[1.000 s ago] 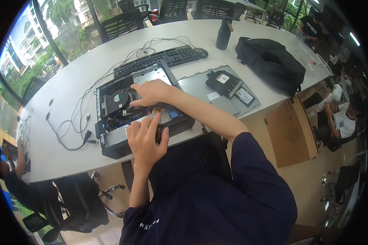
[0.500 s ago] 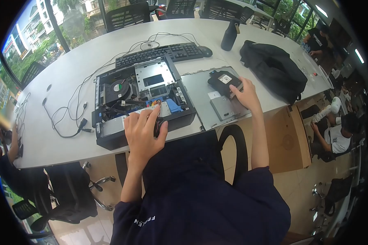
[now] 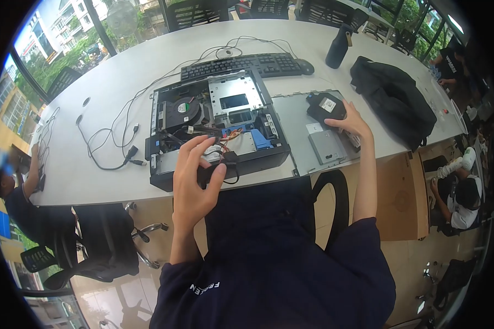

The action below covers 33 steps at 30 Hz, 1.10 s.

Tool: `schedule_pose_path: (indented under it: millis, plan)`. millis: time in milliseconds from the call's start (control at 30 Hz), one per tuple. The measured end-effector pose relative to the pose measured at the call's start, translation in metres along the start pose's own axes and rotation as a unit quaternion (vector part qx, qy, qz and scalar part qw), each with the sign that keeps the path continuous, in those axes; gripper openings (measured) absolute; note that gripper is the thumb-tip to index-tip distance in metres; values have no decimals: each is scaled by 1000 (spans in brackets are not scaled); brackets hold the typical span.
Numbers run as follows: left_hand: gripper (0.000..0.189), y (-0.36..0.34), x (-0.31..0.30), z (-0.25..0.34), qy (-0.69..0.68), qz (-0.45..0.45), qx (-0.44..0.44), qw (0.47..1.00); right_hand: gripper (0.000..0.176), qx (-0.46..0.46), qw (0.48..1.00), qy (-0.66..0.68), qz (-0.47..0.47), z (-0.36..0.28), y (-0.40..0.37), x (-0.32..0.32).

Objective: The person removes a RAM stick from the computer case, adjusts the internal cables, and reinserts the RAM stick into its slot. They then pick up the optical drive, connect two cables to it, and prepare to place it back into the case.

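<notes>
An opened black desktop computer case (image 3: 274,159) lies on the table, its round fan (image 3: 182,112), metal drive bracket (image 3: 233,93) and coloured wires showing. My left hand (image 3: 195,183) is over the case's front edge, thumb and fingers spread and curved. Beside its fingertips, a black connector (image 3: 230,158) on a looped black cable hangs at the rim. To the right, my right hand (image 3: 352,122) grips a black computer part with a white label (image 3: 325,108) between thumb and fingers. That part is over a grey metal side panel (image 3: 295,129).
Behind the case are a black keyboard (image 3: 244,66) and mouse (image 3: 305,67). A dark bottle (image 3: 338,48) and black bag (image 3: 392,98) stand right. Loose cables (image 3: 110,134) lie left. A cardboard box (image 3: 398,200) is below the table's right edge. Other people sit at both sides.
The whole view has shifted, with the table further right. My left fingers have come away from the wires and spread, exposing the black connector. My right hand stays on the labelled part.
</notes>
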<state>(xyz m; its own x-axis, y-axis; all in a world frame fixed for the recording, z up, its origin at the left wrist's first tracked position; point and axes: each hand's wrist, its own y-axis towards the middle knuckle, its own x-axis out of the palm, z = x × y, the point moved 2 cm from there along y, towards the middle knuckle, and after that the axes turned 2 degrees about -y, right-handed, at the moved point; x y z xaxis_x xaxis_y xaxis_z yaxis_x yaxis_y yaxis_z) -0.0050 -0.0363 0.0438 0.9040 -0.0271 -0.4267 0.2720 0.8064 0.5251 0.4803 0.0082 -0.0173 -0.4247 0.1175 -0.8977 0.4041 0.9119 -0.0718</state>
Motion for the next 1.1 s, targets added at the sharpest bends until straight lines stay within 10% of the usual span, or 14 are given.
schedule_pose_path:
  millis: [200,433,600,867,1100]
  plan:
    - [49,-1,-11,7,7,46,26,999,136,-46,999,-20,-3,4,3,6]
    - [29,-7,-13,-3,-40,-125,60,990,115,-82,990,31,115,-13,-17,5]
    - [15,-4,-12,-7,-85,38,19,995,106,-123,972,60,189,-25,-32,0]
    - [15,4,1,-5,-128,-10,48,990,107,-350,850,372,128,-109,-95,-15]
    - [37,-7,2,-19,-121,-24,109,986,98,-543,794,255,96,-202,-153,14]
